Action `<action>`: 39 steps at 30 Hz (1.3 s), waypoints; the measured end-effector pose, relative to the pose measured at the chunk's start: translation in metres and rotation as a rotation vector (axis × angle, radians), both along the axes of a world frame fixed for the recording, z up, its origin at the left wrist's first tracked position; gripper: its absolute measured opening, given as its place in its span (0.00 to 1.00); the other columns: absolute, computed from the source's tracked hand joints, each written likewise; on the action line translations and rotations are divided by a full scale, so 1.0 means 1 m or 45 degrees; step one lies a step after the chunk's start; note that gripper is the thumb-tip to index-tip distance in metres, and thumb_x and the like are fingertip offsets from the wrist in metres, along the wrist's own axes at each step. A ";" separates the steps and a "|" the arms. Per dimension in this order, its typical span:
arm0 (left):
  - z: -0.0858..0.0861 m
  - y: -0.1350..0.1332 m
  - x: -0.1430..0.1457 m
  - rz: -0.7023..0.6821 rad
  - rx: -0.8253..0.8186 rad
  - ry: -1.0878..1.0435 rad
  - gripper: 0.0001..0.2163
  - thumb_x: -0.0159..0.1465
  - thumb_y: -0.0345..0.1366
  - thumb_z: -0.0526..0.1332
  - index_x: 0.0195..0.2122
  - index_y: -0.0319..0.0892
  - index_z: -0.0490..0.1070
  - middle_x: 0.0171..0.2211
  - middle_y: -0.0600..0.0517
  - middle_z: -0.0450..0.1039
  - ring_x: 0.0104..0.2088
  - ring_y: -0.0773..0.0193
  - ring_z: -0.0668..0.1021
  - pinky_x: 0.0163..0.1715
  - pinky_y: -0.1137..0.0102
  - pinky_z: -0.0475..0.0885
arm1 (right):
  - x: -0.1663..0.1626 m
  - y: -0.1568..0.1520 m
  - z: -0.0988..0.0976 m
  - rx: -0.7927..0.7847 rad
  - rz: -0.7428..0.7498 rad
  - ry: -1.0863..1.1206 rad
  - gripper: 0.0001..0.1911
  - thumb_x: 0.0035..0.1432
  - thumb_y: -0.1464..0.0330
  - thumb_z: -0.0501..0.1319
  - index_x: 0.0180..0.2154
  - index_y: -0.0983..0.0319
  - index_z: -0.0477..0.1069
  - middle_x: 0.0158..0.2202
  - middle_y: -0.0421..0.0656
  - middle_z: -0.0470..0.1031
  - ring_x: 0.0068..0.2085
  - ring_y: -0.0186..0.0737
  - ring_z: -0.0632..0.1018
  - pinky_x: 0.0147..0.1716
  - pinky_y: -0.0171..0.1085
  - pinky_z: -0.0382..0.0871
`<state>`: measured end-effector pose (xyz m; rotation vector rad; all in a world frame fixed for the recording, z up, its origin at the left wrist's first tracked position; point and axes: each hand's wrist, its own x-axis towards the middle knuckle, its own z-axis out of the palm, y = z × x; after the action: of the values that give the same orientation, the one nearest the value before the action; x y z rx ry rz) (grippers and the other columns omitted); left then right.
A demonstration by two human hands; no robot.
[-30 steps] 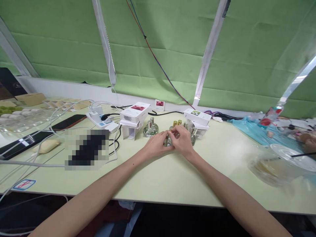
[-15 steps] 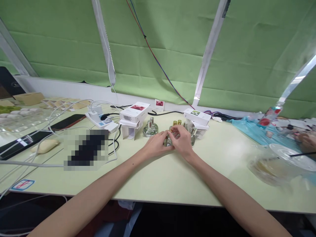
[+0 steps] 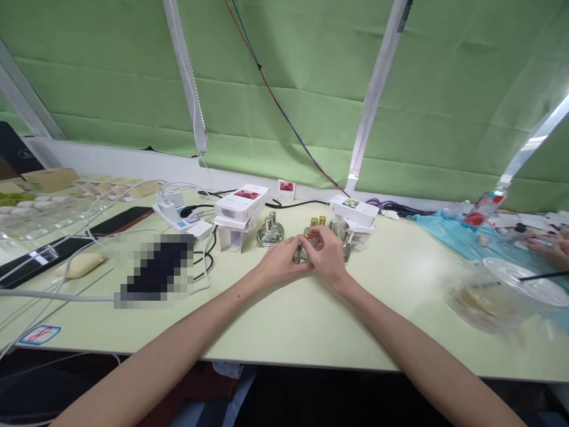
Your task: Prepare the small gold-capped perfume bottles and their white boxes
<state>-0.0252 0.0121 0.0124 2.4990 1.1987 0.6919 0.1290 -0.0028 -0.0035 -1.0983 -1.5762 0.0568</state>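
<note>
Both my hands meet at the middle of the pale green table (image 3: 311, 314). My left hand (image 3: 280, 264) and my right hand (image 3: 326, 252) are closed together around a small glass perfume bottle (image 3: 303, 252) with a gold cap, which stands on the table. Just behind them stand several more small bottles (image 3: 317, 223) with gold or silver caps. A round clear bottle (image 3: 270, 232) sits to the left of my hands. White perfume boxes (image 3: 242, 204) are stacked left of it, and another pair of boxes (image 3: 355, 213) lies to the right.
At the left lie white cables (image 3: 80, 219), a power strip (image 3: 182, 220), dark phones (image 3: 48, 252) and a yellowish bar (image 3: 80, 264). A clear plastic bowl with lid (image 3: 502, 293) sits at the right, beside a blue bag (image 3: 448, 234) and a water bottle (image 3: 486, 207). Another person's hand (image 3: 555, 249) shows at the far right.
My hands stay closed on the small bottle with only slight finger movement. The view has shifted a little.
</note>
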 end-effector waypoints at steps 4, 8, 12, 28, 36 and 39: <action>0.000 0.000 0.000 -0.006 -0.004 0.001 0.20 0.58 0.51 0.61 0.45 0.43 0.68 0.38 0.48 0.75 0.36 0.54 0.77 0.33 0.65 0.68 | 0.000 0.000 0.000 0.006 -0.003 -0.011 0.04 0.60 0.67 0.63 0.37 0.60 0.69 0.34 0.43 0.74 0.28 0.37 0.73 0.31 0.39 0.71; 0.000 0.000 0.000 -0.017 -0.003 0.004 0.21 0.58 0.51 0.61 0.48 0.44 0.68 0.40 0.48 0.75 0.38 0.53 0.78 0.34 0.65 0.69 | 0.000 -0.001 -0.001 -0.003 0.001 -0.018 0.05 0.60 0.67 0.62 0.39 0.59 0.69 0.36 0.43 0.75 0.28 0.36 0.73 0.32 0.39 0.71; 0.001 0.000 -0.001 -0.029 -0.014 0.004 0.23 0.59 0.51 0.61 0.50 0.44 0.67 0.42 0.47 0.75 0.40 0.52 0.78 0.35 0.64 0.69 | 0.000 -0.002 -0.001 -0.009 -0.003 -0.027 0.07 0.60 0.67 0.62 0.40 0.60 0.69 0.37 0.43 0.74 0.27 0.35 0.73 0.32 0.39 0.71; 0.000 0.002 -0.005 -0.063 -0.003 0.122 0.33 0.54 0.58 0.65 0.56 0.45 0.62 0.40 0.48 0.74 0.38 0.51 0.77 0.33 0.66 0.66 | 0.000 -0.011 0.005 0.168 -0.119 0.033 0.06 0.58 0.67 0.61 0.35 0.60 0.65 0.30 0.39 0.67 0.26 0.33 0.68 0.26 0.34 0.66; 0.001 0.006 -0.009 -0.105 -0.017 0.136 0.39 0.51 0.54 0.69 0.61 0.46 0.57 0.39 0.50 0.75 0.40 0.51 0.78 0.32 0.69 0.65 | -0.003 -0.010 0.000 0.199 0.000 -0.043 0.11 0.59 0.70 0.59 0.26 0.59 0.61 0.22 0.35 0.63 0.22 0.31 0.64 0.24 0.32 0.61; 0.002 0.006 -0.009 -0.106 -0.028 0.137 0.35 0.51 0.50 0.70 0.58 0.47 0.59 0.36 0.52 0.75 0.37 0.53 0.78 0.30 0.70 0.63 | -0.005 -0.010 -0.004 0.176 0.075 -0.069 0.13 0.59 0.69 0.59 0.24 0.59 0.59 0.20 0.34 0.61 0.22 0.30 0.63 0.23 0.32 0.59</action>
<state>-0.0342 0.0181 0.0140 2.5804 1.1232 0.5262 0.1242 -0.0125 -0.0075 -0.9526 -1.6360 -0.0423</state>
